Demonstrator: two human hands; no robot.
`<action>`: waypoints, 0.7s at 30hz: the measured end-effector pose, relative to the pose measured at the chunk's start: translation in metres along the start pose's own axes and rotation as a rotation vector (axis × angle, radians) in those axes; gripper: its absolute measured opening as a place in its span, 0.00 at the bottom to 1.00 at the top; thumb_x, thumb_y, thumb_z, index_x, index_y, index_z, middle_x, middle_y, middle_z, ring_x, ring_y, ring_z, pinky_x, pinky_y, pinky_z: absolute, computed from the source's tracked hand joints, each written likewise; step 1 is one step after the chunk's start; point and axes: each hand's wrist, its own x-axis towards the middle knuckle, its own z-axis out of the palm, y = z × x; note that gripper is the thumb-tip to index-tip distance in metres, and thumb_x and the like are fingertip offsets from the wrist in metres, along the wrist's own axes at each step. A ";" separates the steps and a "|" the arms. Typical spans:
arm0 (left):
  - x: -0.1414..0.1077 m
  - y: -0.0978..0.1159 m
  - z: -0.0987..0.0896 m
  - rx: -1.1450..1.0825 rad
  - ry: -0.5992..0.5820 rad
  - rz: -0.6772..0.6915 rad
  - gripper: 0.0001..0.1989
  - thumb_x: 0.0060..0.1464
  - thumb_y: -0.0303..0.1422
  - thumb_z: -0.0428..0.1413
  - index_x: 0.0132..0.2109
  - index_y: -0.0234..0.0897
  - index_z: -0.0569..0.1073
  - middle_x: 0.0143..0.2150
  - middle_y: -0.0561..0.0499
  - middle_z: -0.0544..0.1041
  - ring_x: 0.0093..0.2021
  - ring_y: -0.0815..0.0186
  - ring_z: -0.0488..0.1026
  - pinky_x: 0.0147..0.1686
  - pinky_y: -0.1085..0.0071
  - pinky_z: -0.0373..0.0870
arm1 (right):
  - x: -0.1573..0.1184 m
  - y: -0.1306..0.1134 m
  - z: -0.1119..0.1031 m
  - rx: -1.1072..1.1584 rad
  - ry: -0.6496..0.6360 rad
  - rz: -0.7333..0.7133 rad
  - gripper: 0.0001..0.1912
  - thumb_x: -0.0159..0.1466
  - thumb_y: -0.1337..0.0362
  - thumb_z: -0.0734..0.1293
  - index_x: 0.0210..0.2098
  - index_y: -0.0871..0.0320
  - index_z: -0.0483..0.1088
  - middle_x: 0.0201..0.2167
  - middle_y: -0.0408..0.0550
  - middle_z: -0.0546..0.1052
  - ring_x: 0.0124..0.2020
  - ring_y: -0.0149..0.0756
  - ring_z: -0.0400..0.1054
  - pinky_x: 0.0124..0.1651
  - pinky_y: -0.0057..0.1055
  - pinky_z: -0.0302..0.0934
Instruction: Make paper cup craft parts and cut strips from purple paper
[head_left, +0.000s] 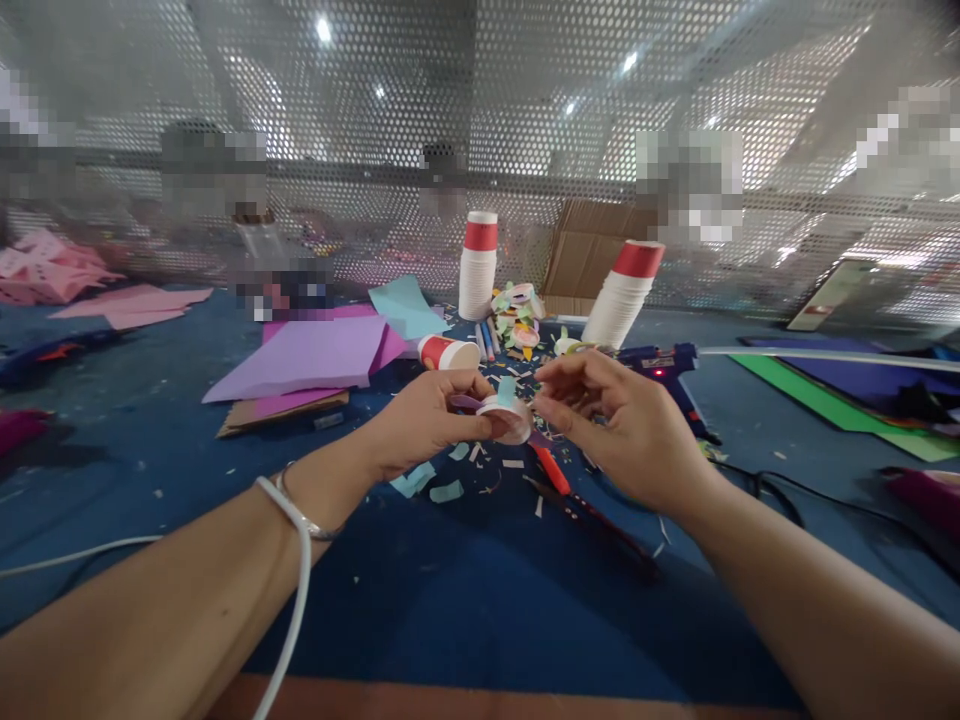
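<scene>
Between the thumb and fingers of my left hand is a small round white paper cup bottom. A light blue paper strip stands up from its rim, and purple paper pieces stick out at its sides. My right hand hovers just right of it, thumb and fingers curved and slightly apart, with nothing clearly visible between them. Under the hands lie red-and-dark scissors and light blue paper scraps. Behind my right hand is a blue glue gun with a red light.
Two stacks of paper cups, one upright and one leaning, stand at the back. A single cup lies on its side. Purple paper sheets are left, green and blue sheets right. A black cord crosses the right side.
</scene>
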 end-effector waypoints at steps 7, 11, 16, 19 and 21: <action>0.004 -0.005 -0.002 0.002 0.095 0.056 0.13 0.45 0.33 0.68 0.30 0.36 0.70 0.28 0.56 0.68 0.31 0.70 0.66 0.34 0.71 0.61 | 0.002 0.015 -0.042 -0.318 0.131 0.151 0.10 0.63 0.56 0.70 0.35 0.56 0.75 0.31 0.48 0.80 0.27 0.35 0.70 0.33 0.35 0.61; 0.004 -0.004 -0.002 0.065 0.127 0.082 0.13 0.46 0.33 0.67 0.30 0.36 0.69 0.29 0.57 0.65 0.30 0.70 0.63 0.33 0.70 0.57 | 0.000 0.015 -0.066 -0.622 0.171 0.320 0.08 0.61 0.57 0.71 0.29 0.54 0.75 0.24 0.48 0.78 0.26 0.37 0.69 0.33 0.36 0.58; 0.004 -0.004 -0.002 0.095 0.132 0.096 0.15 0.46 0.34 0.66 0.29 0.37 0.66 0.28 0.57 0.61 0.29 0.71 0.59 0.31 0.70 0.53 | -0.001 0.017 -0.076 -0.831 0.167 0.512 0.09 0.59 0.54 0.71 0.30 0.52 0.74 0.29 0.48 0.80 0.29 0.43 0.70 0.31 0.37 0.55; 0.004 -0.006 -0.002 0.075 0.126 0.096 0.15 0.46 0.35 0.66 0.29 0.37 0.66 0.28 0.57 0.62 0.29 0.71 0.59 0.30 0.70 0.53 | -0.002 0.017 -0.078 -0.902 0.168 0.550 0.10 0.58 0.52 0.71 0.30 0.51 0.75 0.32 0.49 0.81 0.30 0.44 0.70 0.30 0.37 0.54; 0.004 -0.006 -0.002 0.062 0.120 0.094 0.14 0.47 0.35 0.66 0.30 0.37 0.67 0.29 0.56 0.63 0.30 0.71 0.61 0.31 0.70 0.54 | -0.003 0.016 -0.080 -0.939 0.147 0.587 0.12 0.59 0.49 0.70 0.31 0.50 0.76 0.33 0.51 0.81 0.31 0.46 0.69 0.31 0.38 0.53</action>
